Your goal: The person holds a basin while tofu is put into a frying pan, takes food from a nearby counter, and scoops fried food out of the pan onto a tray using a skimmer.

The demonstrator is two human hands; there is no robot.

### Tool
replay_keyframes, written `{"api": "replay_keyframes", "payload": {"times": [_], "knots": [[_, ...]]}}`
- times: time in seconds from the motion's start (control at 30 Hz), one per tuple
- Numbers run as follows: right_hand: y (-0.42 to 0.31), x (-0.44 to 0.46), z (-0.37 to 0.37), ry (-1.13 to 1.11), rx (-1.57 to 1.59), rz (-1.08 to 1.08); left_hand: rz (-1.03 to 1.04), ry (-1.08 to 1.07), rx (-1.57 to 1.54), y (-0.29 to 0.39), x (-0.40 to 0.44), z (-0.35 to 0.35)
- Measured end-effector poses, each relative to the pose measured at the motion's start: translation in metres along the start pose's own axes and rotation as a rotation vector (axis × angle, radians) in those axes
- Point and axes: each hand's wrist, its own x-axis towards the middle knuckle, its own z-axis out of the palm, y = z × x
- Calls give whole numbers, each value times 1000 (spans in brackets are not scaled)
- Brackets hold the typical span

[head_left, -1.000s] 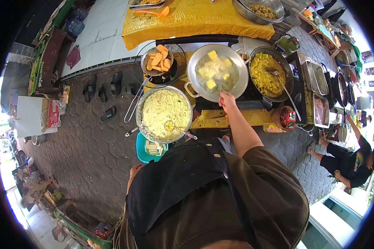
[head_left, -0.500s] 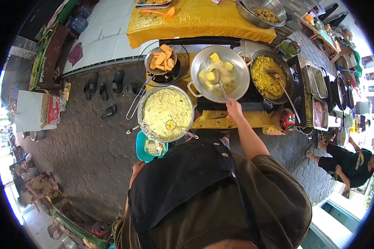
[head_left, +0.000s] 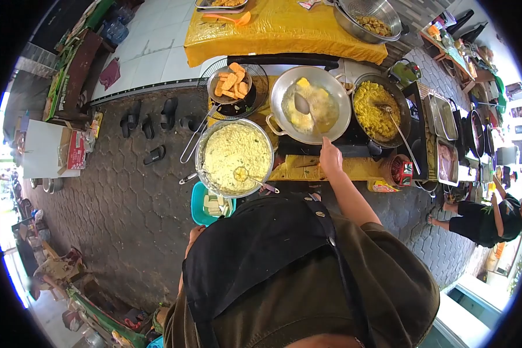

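Observation:
My right hand (head_left: 330, 158) is closed around the handle of a metal ladle (head_left: 302, 104), whose bowl is in the bubbling oil of a wide two-handled silver wok (head_left: 276, 123). One yellow block (head_left: 303, 83) shows near the wok's far side; foam hides much of the rest. Low by my left side, my left hand (head_left: 196, 233) shows only in part beside the apron, its fingers mostly hidden. Near it, a turquoise basin (head_left: 198, 212) holds pale cut blocks (head_left: 216, 205). Above that, a large metal bowl (head_left: 269, 152) contains pale yellow batter with a small strainer-like spoon (head_left: 241, 173).
Fried orange-brown pieces (head_left: 233, 81) fill a strainer left of the wok. On the right, a dark pan (head_left: 409, 119) holds yellow food and a spoon. A yellow-covered table (head_left: 284, 35) stands beyond. Sandals (head_left: 155, 155) lie on the paving; another person (head_left: 487, 223) stands far right.
The ladle bowl has shifted and turned in the oil, and fewer yellow blocks show there now. The view has moved slightly. The person at the right has changed arm position.

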Motion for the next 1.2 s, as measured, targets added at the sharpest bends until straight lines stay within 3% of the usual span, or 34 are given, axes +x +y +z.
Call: {"api": "replay_keyframes", "payload": {"times": [0.07,0.13,0.2,0.23,0.27,0.3,0.33,0.37,0.4,0.43,0.47,0.53,0.6,0.67,0.73,0.83,0.87,0.93,0.97,1.0,1.03,1.07,1.13,1.17,1.2], "knots": [[-19,11,-14,-36,20,69,75,-4,223,-8,2,-3],[-26,31,-13,-73,43,137,22,2,214,10,-15,-2],[-24,50,-1,-97,228,451,-32,13,206,-11,-4,4],[-18,48,1,-21,34,204,139,28,384,-20,3,13],[-4,57,18,-34,45,259,301,80,557,-30,13,1],[-5,58,20,-49,105,352,78,164,526,6,-24,9],[-23,46,-7,-172,-144,86,-6,155,315,6,-26,12],[21,66,45,25,-173,-161,-51,43,140,50,-64,7],[-25,45,-4,-139,-28,46,-64,23,196,37,-49,8],[2,60,21,-112,-32,-5,-34,94,337,42,-56,14],[29,72,50,63,14,-104,-194,123,39,79,-88,12],[-20,56,5,-17,86,3,-179,149,28,57,-73,19],[-13,76,20,85,-14,-126,-187,139,25,60,-76,20],[-26,90,15,77,54,-88,-204,146,6,61,-77,21],[-81,71,-37,-224,440,327,-225,142,-9,61,-77,23],[-60,99,-14,-260,455,381,-167,151,55,58,-75,22],[-34,117,10,-228,-318,-107,-136,160,90,58,-74,21],[39,148,79,-110,32,-34,-220,138,-20,72,-86,15],[72,163,111,-46,206,-14,-104,92,-131,25,-52,19],[85,161,119,1,536,108,-55,60,18,45,-67,15],[47,131,72,52,-4,-42,-3,36,166,70,-86,11],[20,108,42,109,57,-7,-45,67,126,95,-110,9],[7,98,20,-3,35,88,266,45,374,-26,-15,11],[18,100,30,76,52,38,226,25,349,-18,-24,12],[0,90,8,20,-4,101,185,6,325,-8,-34,13]]}}
